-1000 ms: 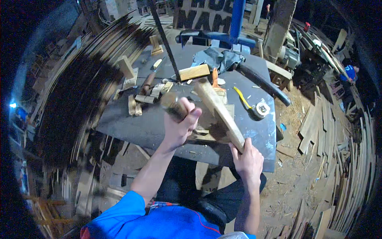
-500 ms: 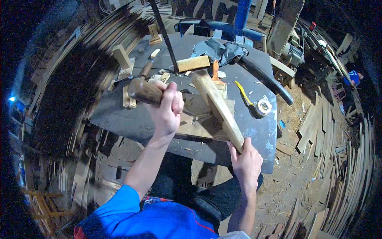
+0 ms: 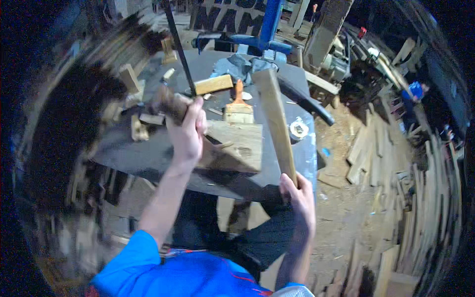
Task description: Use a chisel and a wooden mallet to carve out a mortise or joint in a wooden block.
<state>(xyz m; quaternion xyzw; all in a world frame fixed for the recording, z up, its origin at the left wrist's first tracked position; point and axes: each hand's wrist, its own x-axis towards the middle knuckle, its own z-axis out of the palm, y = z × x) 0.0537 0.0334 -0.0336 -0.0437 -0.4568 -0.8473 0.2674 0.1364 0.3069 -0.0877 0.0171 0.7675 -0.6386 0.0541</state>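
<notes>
Right hand [image 3: 298,194] is wrapped around the near end of a long wooden plank [image 3: 275,123], fingers closed on it, at about 5 o'clock from the table centre. Plank's long axis runs roughly 12 to 6, leaning slightly: near end at the table's front edge in the hand, far end pointing away toward the blue machine [image 3: 267,29] at 12 o'clock. It appears raised at the far end, but how high it sits off the table I cannot tell.

Left hand [image 3: 188,131] is closed in a fist around a dark tool handle [image 3: 170,101] — blurred, kind of tool not clear. Its long axis runs up-left from the fist toward 10 o'clock. The hand sits over the left edge of a flat wooden board [image 3: 237,146] lying on the dark table [image 3: 128,153].

Around it:
- paintbrush [image 3: 238,106] with orange handle, just past the board at 12 o'clock, handle pointing away from the person
- short wooden block [image 3: 213,84] further out, long axis about 9 to 3
- tape measure [image 3: 299,129] at 3 o'clock of the plank, near the table's right edge
- small wood offcuts [image 3: 140,126] at 9 o'clock of the left hand
- grey cloth [image 3: 237,64] at the far end of the table

Floor to the right is covered with stacked wooden slats [image 3: 376,148].
</notes>
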